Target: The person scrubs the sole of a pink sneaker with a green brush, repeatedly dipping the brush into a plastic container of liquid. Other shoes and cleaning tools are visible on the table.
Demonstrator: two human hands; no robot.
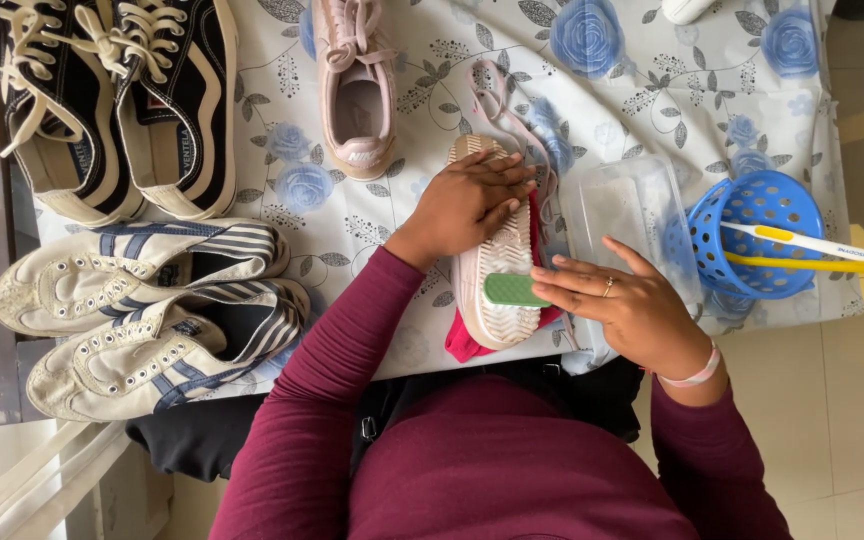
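Observation:
A pale pink sneaker [497, 270] lies sole up on a pink cloth [464, 342] near the table's front edge. My left hand [467, 200] presses flat on the sole's far half, holding the shoe. My right hand [622, 305] grips a green scrub brush [514, 290], which rests across the sole's near half. The matching pink sneaker [357, 90] stands upright farther back.
A clear plastic tub [627, 205] sits right of the shoe, with a blue perforated basket [752, 235] holding white and yellow toothbrushes [817, 255]. At left are black sneakers [117, 100] and white striped sneakers [147, 310] on the floral tablecloth [642, 90].

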